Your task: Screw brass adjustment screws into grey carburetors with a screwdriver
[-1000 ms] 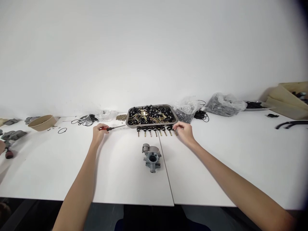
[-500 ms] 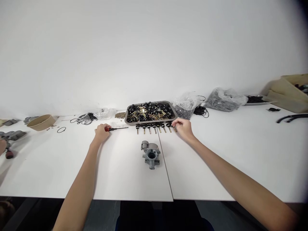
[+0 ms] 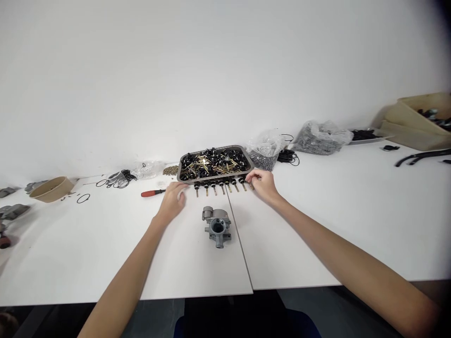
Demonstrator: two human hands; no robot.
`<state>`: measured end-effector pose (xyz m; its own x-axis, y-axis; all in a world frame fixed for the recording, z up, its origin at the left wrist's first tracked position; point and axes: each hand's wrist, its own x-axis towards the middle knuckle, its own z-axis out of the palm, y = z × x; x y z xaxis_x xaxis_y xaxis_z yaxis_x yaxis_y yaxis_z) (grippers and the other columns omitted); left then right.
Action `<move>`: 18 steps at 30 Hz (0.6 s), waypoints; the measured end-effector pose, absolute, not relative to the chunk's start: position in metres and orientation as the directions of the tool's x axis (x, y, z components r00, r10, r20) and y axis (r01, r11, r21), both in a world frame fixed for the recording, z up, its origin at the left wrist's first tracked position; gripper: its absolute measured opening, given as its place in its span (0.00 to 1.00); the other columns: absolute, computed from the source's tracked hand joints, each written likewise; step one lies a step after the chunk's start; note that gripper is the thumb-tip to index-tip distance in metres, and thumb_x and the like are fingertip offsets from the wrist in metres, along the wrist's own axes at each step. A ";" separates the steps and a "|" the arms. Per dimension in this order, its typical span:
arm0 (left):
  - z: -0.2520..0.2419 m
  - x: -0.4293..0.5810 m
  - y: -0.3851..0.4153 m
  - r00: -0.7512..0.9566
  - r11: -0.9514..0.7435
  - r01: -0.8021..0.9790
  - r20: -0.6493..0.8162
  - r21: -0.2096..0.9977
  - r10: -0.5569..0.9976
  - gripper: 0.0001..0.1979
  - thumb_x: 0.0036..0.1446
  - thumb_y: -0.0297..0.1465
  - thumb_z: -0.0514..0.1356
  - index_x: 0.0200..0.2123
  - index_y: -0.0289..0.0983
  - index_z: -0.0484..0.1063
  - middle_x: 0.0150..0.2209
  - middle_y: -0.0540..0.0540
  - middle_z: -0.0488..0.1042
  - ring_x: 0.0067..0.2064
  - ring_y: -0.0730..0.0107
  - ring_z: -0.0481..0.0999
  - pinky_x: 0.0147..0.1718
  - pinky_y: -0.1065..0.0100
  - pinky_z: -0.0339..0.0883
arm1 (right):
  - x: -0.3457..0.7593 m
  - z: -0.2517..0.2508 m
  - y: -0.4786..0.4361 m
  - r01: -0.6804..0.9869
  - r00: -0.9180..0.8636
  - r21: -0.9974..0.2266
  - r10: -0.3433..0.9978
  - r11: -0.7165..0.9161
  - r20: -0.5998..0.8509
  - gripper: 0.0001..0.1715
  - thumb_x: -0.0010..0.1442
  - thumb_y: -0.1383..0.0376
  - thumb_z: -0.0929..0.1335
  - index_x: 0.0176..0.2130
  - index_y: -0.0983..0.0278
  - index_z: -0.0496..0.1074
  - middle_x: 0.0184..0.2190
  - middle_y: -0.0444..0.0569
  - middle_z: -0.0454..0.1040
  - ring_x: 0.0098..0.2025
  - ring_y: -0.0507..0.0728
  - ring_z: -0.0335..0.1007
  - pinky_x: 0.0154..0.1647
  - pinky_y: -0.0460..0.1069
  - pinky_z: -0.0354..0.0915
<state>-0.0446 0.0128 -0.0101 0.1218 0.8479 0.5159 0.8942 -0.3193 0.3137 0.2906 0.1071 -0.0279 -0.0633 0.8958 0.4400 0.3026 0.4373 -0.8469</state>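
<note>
My left hand rests on the table left of a row of black-capped parts with brass stems, fingers apart and nothing visible in them. It partly covers the shaft of a red-handled screwdriver. At the right end of the row, my right hand has its fingertips closed on the last brass-stemmed part. Behind the row, a grey metal tray holds a heap of similar black and brass parts. A grey metal carburetor body stands in front, between my forearms, untouched.
Beside the tray are small brass pieces and a plastic bag of small dark parts. Farther right are another bag, a beige bin and black hoses. On the left stand a tan bowl and black rings.
My left hand has let go of the screwdriver handle and moved right, towards the row of parts. My right hand stays at the row's right end. The view has shifted slightly.
</note>
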 end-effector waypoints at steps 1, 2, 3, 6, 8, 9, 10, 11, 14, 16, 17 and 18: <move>-0.013 -0.039 0.013 0.183 -0.355 0.890 0.489 0.287 0.853 0.18 0.58 0.24 0.50 0.49 0.38 0.72 0.50 0.43 0.73 0.53 0.62 0.68 0.56 0.57 0.65 | 0.290 -0.028 0.107 0.302 -0.066 -0.847 0.896 0.438 0.439 0.17 0.40 0.71 0.57 0.23 0.65 0.74 0.24 0.48 0.74 0.30 0.56 0.69 0.33 0.50 0.61; -0.015 -0.035 0.013 0.231 -0.377 0.891 0.462 0.254 0.856 0.20 0.59 0.25 0.49 0.52 0.38 0.70 0.51 0.42 0.72 0.54 0.61 0.68 0.56 0.55 0.65 | 0.290 -0.027 0.107 0.302 -0.068 -0.847 0.896 0.438 0.439 0.17 0.40 0.71 0.57 0.23 0.65 0.74 0.24 0.48 0.74 0.30 0.56 0.69 0.33 0.50 0.61; -0.016 -0.032 0.013 0.259 -0.380 0.900 0.436 0.216 0.862 0.21 0.60 0.26 0.48 0.54 0.38 0.69 0.51 0.41 0.72 0.54 0.59 0.67 0.55 0.54 0.65 | 0.290 -0.027 0.107 0.302 -0.068 -0.847 0.896 0.437 0.439 0.17 0.40 0.71 0.57 0.23 0.65 0.74 0.24 0.48 0.74 0.30 0.56 0.69 0.34 0.50 0.61; -0.017 -0.027 0.013 0.268 -0.325 0.941 0.371 0.099 0.889 0.25 0.61 0.28 0.46 0.61 0.39 0.62 0.49 0.38 0.69 0.50 0.57 0.66 0.51 0.51 0.65 | 0.290 -0.027 0.106 0.303 -0.062 -0.849 0.898 0.433 0.436 0.18 0.39 0.71 0.57 0.23 0.65 0.74 0.25 0.48 0.74 0.31 0.55 0.69 0.34 0.50 0.61; -0.017 -0.026 0.013 0.263 -0.298 0.953 0.341 0.054 0.903 0.26 0.62 0.28 0.45 0.63 0.40 0.59 0.46 0.38 0.68 0.47 0.57 0.66 0.49 0.52 0.65 | 0.289 -0.027 0.106 0.304 -0.059 -0.851 0.900 0.428 0.432 0.18 0.40 0.70 0.57 0.23 0.65 0.74 0.25 0.48 0.74 0.31 0.55 0.69 0.34 0.50 0.61; -0.017 -0.026 0.012 0.261 -0.293 0.955 0.334 0.048 0.906 0.26 0.62 0.28 0.45 0.63 0.40 0.59 0.45 0.38 0.68 0.46 0.58 0.66 0.48 0.52 0.65 | 0.289 -0.027 0.106 0.304 -0.059 -0.852 0.901 0.426 0.429 0.18 0.40 0.70 0.57 0.23 0.65 0.74 0.25 0.48 0.74 0.31 0.55 0.69 0.34 0.49 0.62; -0.016 -0.026 0.012 0.258 -0.292 0.955 0.333 0.054 0.907 0.26 0.62 0.28 0.45 0.63 0.40 0.59 0.45 0.38 0.68 0.46 0.58 0.66 0.48 0.53 0.65 | 0.289 -0.028 0.106 0.303 -0.060 -0.853 0.902 0.424 0.427 0.17 0.40 0.70 0.57 0.23 0.65 0.74 0.25 0.48 0.74 0.31 0.55 0.69 0.34 0.49 0.62; -0.016 -0.027 0.012 0.251 -0.292 0.953 0.340 0.076 0.907 0.25 0.62 0.28 0.45 0.62 0.40 0.61 0.45 0.38 0.68 0.46 0.58 0.66 0.48 0.53 0.65 | 0.289 -0.028 0.107 0.303 -0.061 -0.854 0.903 0.423 0.426 0.17 0.40 0.70 0.57 0.23 0.65 0.74 0.25 0.48 0.74 0.31 0.55 0.69 0.34 0.49 0.62; -0.014 -0.029 0.012 0.207 -0.289 0.941 0.374 0.178 0.904 0.19 0.61 0.30 0.48 0.54 0.39 0.68 0.45 0.39 0.68 0.48 0.58 0.67 0.49 0.53 0.66 | 0.289 -0.028 0.107 0.304 -0.062 -0.853 0.902 0.425 0.428 0.17 0.39 0.70 0.57 0.23 0.65 0.74 0.25 0.48 0.74 0.30 0.55 0.69 0.33 0.49 0.62; -0.013 -0.029 0.012 0.165 -0.279 0.926 0.393 0.254 0.905 0.13 0.61 0.32 0.51 0.46 0.39 0.71 0.45 0.40 0.69 0.48 0.60 0.68 0.51 0.55 0.66 | 0.289 -0.028 0.107 0.304 -0.061 -0.851 0.900 0.428 0.431 0.17 0.39 0.70 0.57 0.22 0.65 0.74 0.24 0.48 0.74 0.29 0.55 0.68 0.33 0.49 0.61; -0.012 -0.029 0.012 0.142 -0.272 0.918 0.402 0.287 0.905 0.11 0.61 0.33 0.52 0.43 0.38 0.71 0.44 0.41 0.69 0.48 0.61 0.69 0.51 0.55 0.66 | 0.289 -0.028 0.107 0.304 -0.062 -0.850 0.899 0.430 0.433 0.17 0.39 0.70 0.57 0.22 0.65 0.74 0.24 0.48 0.74 0.29 0.55 0.68 0.32 0.49 0.61; -0.012 -0.028 0.012 0.115 -0.261 0.911 0.410 0.320 0.905 0.10 0.60 0.34 0.53 0.41 0.38 0.71 0.44 0.41 0.70 0.47 0.62 0.69 0.50 0.57 0.66 | 0.289 -0.028 0.107 0.305 -0.063 -0.849 0.899 0.431 0.434 0.17 0.39 0.70 0.57 0.22 0.65 0.74 0.24 0.48 0.74 0.29 0.54 0.68 0.32 0.49 0.61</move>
<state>-0.0283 0.0119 -0.0116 0.1154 0.9048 0.4099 0.9106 -0.2612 0.3202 0.2890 0.1066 -0.0283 -0.0626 0.8989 0.4336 0.3049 0.4309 -0.8493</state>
